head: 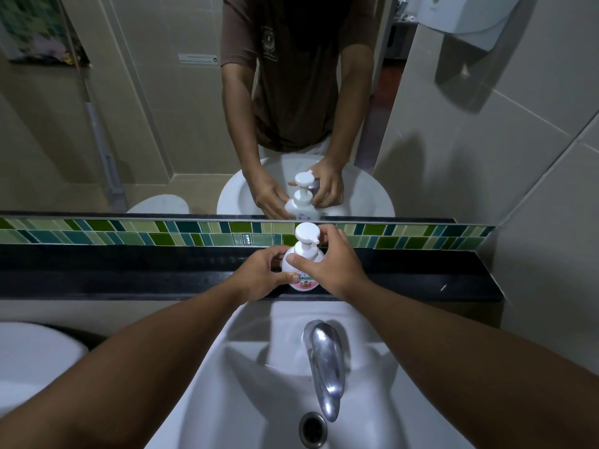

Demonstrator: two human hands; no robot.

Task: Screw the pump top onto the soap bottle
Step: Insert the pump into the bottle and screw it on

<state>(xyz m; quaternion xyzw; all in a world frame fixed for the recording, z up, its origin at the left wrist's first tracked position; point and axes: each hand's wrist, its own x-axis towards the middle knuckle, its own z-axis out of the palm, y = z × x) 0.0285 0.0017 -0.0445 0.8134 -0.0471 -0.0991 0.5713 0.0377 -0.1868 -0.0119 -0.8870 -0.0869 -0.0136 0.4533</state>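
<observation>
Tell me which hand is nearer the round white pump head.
Right. The right hand curls around the collar just below the round white pump head; the left hand grips the white soap bottle lower down.

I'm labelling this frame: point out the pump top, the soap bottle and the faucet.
pump top (305, 232): head view, on its flat white head.
soap bottle (306, 283): head view, on its pink label.
faucet (325, 361): head view, on its chrome spout.

White sink (207, 396), near; chrome tap (324, 361) over drain (312, 429). Black ledge (129, 270), green tile strip (129, 234), mirror (162, 124) beyond. Dispenser (466, 17), far right.
</observation>
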